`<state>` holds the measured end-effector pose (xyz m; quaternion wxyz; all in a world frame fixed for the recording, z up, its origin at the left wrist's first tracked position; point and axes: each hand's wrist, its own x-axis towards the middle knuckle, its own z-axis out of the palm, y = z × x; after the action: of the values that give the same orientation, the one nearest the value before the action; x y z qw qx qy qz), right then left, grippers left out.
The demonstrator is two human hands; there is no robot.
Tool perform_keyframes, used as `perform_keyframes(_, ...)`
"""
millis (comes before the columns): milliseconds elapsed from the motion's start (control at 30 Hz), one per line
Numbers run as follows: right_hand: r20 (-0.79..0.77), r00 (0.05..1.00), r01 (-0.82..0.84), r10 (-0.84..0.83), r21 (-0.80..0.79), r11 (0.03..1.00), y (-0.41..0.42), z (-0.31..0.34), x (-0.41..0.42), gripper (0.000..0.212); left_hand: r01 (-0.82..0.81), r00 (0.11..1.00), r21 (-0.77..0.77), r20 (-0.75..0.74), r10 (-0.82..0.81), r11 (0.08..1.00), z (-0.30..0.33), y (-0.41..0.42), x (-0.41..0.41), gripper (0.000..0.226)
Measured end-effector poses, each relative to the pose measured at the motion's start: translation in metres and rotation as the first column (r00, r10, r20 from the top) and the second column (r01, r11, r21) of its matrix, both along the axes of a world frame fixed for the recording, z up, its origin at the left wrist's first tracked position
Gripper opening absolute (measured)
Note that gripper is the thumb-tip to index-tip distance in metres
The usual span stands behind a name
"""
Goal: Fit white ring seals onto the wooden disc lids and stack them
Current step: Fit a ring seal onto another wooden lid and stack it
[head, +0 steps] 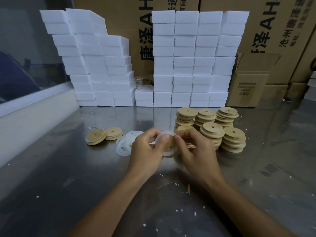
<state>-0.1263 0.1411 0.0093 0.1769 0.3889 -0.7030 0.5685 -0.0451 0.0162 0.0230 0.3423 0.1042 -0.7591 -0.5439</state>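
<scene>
Held wooden lid (pixel 170 147) mostly hidden by hands, glass jars (pixel 142 82) half behind foam blocks (pixel 118 69)

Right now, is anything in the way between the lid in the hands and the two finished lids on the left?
Yes. The loose pile of white ring seals lies on the table between the held lid and the two finished lids. The left hand and right hand could lift the lid over it.

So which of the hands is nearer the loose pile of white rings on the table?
Left. The left hand sits right beside the ring pile; the right hand is farther off, beyond the left hand.
</scene>
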Motion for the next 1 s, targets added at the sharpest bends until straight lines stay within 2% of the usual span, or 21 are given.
perform_keyframes(167,-0.004,1.0,0.015,-0.015,0.026,1.0,0.002,0.001,-0.002,0.005,-0.032,0.999,0.062,-0.042,0.035,0.998,0.002,0.0,0.0,0.011)
perform_keyframes(400,0.008,1.0,-0.003,0.002,0.034,0.999,0.003,0.006,0.001,0.005,-0.066,0.993,-0.04,-0.105,0.062,0.997,0.001,-0.002,-0.001,0.017)
perform_keyframes(567,0.028,1.0,-0.014,0.014,0.001,1.0,0.003,0.008,0.002,0.005,-0.067,0.991,-0.07,-0.116,0.058,0.995,0.001,-0.003,-0.001,0.013)
perform_keyframes(833,0.075,0.996,-0.057,0.054,0.028,0.998,0.007,0.011,0.001,0.01,-0.047,0.992,-0.007,-0.113,0.046,0.999,0.002,-0.004,0.001,0.008)
perform_keyframes(933,0.166,0.982,-0.09,0.09,-0.003,0.996,0.008,0.013,0.001,0.011,-0.047,0.994,0.019,-0.099,0.049,0.999,0.003,-0.006,0.0,0.011)
perform_keyframes(1000,0.239,0.962,-0.123,0.133,-0.054,0.991,0.009,0.015,0.0,0.009,-0.028,0.995,0.108,-0.091,0.038,0.994,0.003,-0.007,0.0,0.011)
